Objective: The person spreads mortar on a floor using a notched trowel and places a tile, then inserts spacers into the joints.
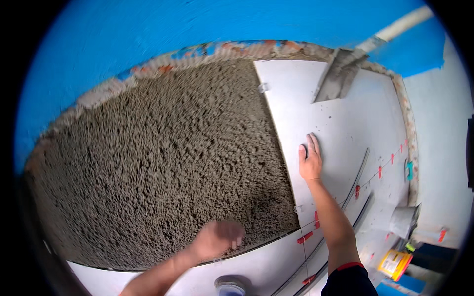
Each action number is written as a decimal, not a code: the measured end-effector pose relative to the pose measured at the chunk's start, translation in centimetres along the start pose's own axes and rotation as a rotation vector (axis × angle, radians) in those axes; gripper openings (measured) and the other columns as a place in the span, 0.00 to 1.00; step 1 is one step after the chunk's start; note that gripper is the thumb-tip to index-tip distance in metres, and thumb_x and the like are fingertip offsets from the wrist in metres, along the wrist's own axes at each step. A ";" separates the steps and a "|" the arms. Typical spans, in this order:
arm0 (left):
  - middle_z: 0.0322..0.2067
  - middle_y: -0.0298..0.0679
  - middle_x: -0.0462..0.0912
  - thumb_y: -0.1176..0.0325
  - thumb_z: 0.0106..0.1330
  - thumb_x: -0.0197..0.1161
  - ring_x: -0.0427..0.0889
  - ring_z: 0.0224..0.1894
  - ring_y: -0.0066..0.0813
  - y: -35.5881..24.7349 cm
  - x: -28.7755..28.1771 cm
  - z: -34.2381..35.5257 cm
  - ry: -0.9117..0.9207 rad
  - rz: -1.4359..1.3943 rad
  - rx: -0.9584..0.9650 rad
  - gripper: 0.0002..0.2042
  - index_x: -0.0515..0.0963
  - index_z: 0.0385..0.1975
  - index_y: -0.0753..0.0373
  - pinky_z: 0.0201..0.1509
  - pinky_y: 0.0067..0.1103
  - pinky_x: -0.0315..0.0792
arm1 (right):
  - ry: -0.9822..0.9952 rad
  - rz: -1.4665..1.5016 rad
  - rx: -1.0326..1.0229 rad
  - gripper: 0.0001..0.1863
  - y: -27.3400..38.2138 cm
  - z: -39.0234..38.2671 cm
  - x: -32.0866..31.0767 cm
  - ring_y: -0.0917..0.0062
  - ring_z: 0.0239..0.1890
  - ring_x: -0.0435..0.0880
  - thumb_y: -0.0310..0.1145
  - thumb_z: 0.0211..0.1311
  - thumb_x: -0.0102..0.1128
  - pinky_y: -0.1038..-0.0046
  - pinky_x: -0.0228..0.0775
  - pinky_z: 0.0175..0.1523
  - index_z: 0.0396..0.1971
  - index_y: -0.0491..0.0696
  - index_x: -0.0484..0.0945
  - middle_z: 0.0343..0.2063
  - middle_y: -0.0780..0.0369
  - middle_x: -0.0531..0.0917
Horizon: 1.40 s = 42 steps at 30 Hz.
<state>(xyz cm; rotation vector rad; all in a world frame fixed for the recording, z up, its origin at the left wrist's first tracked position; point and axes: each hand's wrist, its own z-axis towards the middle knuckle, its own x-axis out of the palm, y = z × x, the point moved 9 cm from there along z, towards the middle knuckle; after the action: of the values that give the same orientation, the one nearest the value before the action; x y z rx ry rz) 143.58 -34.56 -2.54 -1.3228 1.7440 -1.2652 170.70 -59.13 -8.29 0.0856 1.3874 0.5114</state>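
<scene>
My right hand (311,160) rests on a large white tile (291,113), its fingers stretched out and nothing in its grip. My left hand (217,239) hovers over the near edge of a rough grey mortar bed (168,163), smeared by motion, so its fingers cannot be made out. Clear levelling clips (262,88) stick out along the tile's left edge, beside the mortar. Beyond my right hand, a grey shovel blade (338,76) on a pale pole (402,24) lies over the tile's far part.
Red wedges (305,237) sit along the tile joints. Dark, narrow strips (363,172) lie across the tiles on the right. A round suction-cup-like tool (230,285) is on the near tile. At lower right stands a yellow bucket (395,264). Broken brick edging (168,61) borders the blue surface (197,22).
</scene>
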 end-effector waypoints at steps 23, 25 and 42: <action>0.15 0.37 0.83 0.63 0.70 0.54 0.83 0.17 0.20 -7.1 -19.7 38.7 -0.579 0.672 -0.716 0.16 0.83 0.25 0.65 0.28 0.19 0.78 | -0.069 0.012 0.040 0.29 -3.4 2.1 -1.1 0.59 0.68 0.68 0.40 0.62 0.61 0.56 0.58 0.74 0.61 0.41 0.74 0.64 0.56 0.71; 0.19 0.40 0.86 0.68 0.69 0.56 0.85 0.19 0.23 -7.1 -19.8 39.8 -0.550 0.717 -0.700 0.12 0.83 0.29 0.67 0.26 0.20 0.79 | -0.078 0.004 0.035 0.29 -3.7 2.1 -1.1 0.60 0.67 0.68 0.40 0.62 0.61 0.57 0.58 0.74 0.61 0.42 0.74 0.64 0.56 0.72; 0.31 0.33 0.88 0.62 0.64 0.70 0.87 0.34 0.25 -8.1 -18.1 42.6 0.014 1.841 -0.676 0.08 0.86 0.36 0.59 0.38 0.25 0.82 | -0.007 -0.049 0.066 0.32 -3.6 2.2 -0.6 0.63 0.69 0.66 0.46 0.64 0.59 0.57 0.54 0.75 0.63 0.44 0.71 0.65 0.58 0.70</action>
<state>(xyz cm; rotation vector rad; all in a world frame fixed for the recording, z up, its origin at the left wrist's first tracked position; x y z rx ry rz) 189.55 -31.79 -11.86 0.3851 2.2672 0.3939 173.81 -62.06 -8.54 0.1072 1.3964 0.4244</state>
